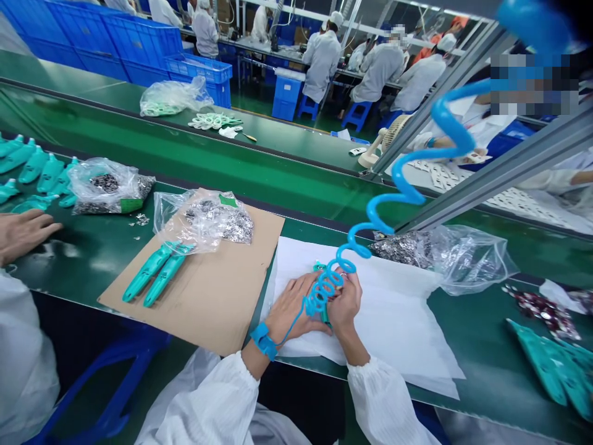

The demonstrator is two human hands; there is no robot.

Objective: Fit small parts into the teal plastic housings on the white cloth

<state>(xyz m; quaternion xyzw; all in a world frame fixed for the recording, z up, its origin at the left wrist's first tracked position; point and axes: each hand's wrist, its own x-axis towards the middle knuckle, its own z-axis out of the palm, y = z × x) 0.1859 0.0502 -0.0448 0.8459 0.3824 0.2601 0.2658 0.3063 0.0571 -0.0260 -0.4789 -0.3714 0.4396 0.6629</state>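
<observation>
Both hands meet over a small teal plastic part (323,309) on the white paper sheet (393,309) near the front edge of the green table (486,364).
Left hand (294,309) and right hand (345,303) close around it together; a blue coiled wrist-strap cord (407,185) covers most of the part, so only slivers of glossy teal show between the fingers.

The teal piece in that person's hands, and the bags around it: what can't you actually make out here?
- Teal piece, head view: mostly hidden by the left hand, right hand and blue coiled cord.
- Small metal parts in the clear bag: too small to identify.
- Teal parts at right: cut off by the frame edge.
- Distant workers' faces: blurred.
</observation>
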